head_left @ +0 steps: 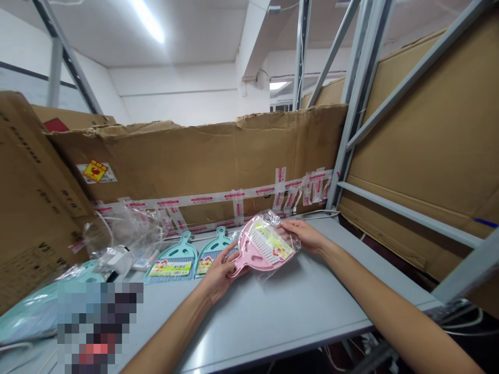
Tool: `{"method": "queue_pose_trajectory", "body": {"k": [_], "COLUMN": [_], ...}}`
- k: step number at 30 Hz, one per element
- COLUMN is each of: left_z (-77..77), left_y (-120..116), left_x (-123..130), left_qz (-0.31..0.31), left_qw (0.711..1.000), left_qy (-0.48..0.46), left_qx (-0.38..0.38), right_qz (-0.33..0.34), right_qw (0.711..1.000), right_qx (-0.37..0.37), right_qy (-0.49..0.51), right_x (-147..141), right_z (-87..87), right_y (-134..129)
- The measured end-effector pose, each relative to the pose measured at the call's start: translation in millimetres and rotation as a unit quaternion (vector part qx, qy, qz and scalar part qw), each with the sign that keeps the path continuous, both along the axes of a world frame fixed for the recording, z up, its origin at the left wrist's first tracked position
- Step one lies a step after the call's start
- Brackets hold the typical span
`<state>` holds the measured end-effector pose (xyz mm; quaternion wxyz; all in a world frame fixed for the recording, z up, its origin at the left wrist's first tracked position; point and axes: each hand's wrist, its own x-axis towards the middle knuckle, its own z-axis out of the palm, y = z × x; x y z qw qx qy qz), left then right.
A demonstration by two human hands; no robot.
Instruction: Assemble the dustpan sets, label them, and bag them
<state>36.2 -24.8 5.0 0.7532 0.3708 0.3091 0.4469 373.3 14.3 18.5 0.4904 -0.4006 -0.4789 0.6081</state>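
Note:
A pink dustpan and brush set (255,246) in a clear plastic bag is held up above the table, tilted, its handle toward the left. My left hand (219,272) is closed around the handle end. My right hand (304,234) grips the far right edge of the set and its bag, the fingers partly behind the plastic. Behind my left hand, on the table, lie a green-blue dustpan and brush set (173,259) and a second one (214,249), each with a yellow printed label; my left hand partly covers the second.
More bagged green-blue sets (47,304) lie at the left, beside crumpled clear plastic bags (125,234) and a white plug-like item (117,258). A cardboard wall (202,161) closes off the back of the grey table (312,301). Metal shelf posts (351,114) stand at right.

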Motion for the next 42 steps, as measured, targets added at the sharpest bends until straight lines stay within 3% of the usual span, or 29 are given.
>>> {"method": "queue_pose_trajectory", "body": {"k": [17,22,24,26,29,35,39,42], "left_z": [10.9,16.0,14.7,11.4,6.5,7.9,6.7,5.8], "left_y": [3,2,1,-1,-3,-16,-17,-13], "left_x": [-14,-22,-23,-21,-15,-4,-2,-1], "left_qz": [0.021,-0.009,-0.046,-0.085,-0.136,-0.185,-0.191,-0.179], "left_qw": [0.999,1.0,0.999,0.996,0.989,0.98,0.978,0.982], "left_qy": [-0.02,0.007,0.02,0.03,0.048,0.068,0.074,0.049], "left_qx": [0.014,0.023,0.021,0.012,-0.008,-0.023,-0.033,-0.032], "right_qz": [0.046,-0.085,-0.104,-0.061,0.055,0.26,0.307,0.303], "right_qw": [0.993,0.994,0.993,0.997,0.998,0.963,0.944,0.945], "right_qx": [-0.063,-0.056,-0.036,-0.022,0.002,-0.046,-0.024,-0.014], "right_qy": [0.091,0.05,0.05,0.047,0.011,-0.053,-0.119,-0.123], "right_x": [0,11,14,14,7,-12,-23,-20], "right_z": [-4.6,-6.3,-6.4,-5.1,-1.8,-0.5,-4.1,-1.5], "right_y": [3,15,17,14,4,-18,-25,-24]}}
